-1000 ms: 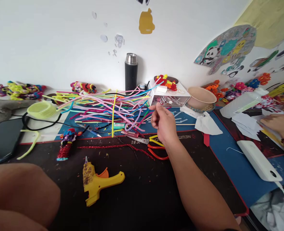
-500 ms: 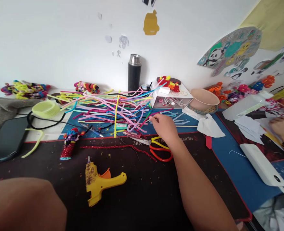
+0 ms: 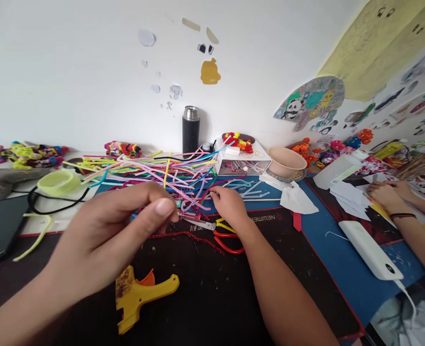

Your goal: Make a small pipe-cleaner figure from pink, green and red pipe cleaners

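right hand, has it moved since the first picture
Yes, down in the view: the right hand overlapped the front of the white box then; now it sits below it.

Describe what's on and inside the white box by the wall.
On top of the white box lie red and yellow fuzzy pieces and a small white block. Through its front, thin pale pieces show; whatever lies behind them is hidden.
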### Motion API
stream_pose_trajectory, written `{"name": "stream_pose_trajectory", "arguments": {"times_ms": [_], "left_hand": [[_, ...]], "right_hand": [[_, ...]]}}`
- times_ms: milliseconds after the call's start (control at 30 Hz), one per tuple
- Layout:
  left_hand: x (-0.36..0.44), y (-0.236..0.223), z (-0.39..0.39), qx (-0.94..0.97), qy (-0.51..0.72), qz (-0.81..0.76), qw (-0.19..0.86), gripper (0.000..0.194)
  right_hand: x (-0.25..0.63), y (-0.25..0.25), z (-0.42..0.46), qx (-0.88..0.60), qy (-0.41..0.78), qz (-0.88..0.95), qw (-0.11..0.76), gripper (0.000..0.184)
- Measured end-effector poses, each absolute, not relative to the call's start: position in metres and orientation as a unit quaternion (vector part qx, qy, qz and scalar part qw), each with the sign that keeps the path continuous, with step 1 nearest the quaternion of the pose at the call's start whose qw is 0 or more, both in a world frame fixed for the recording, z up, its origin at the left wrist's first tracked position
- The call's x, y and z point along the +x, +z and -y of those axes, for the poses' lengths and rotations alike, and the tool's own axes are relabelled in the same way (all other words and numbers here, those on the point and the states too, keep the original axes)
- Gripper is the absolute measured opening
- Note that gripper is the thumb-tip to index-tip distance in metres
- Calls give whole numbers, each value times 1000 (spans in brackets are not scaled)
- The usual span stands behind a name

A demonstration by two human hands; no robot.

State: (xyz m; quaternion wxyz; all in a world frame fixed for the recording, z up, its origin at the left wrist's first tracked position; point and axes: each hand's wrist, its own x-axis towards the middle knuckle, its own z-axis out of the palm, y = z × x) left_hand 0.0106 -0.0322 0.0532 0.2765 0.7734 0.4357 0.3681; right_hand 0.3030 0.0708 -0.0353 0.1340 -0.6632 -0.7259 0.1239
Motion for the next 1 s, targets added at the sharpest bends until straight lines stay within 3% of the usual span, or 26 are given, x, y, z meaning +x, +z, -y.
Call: {"name": "stream_pose_trajectory", "arguments": {"times_ms": [167,400,700,1000], "left_hand": [[73,88,-13,829,263,-407,280,39],[110,23,-66,923,59,-350,152,26],[121,-2,-97,897,82,-415,127,31],[129,-6,-97,892,23,-445,75,12]], "right_hand": [[294,-33,-70,-642,139,744,122,38],[297,-26,-71,-641,124,751,96,40],[296,-27,-71,-641,109,757,59,29],[295,-24,-69,-639,108,759,64,28]]}}
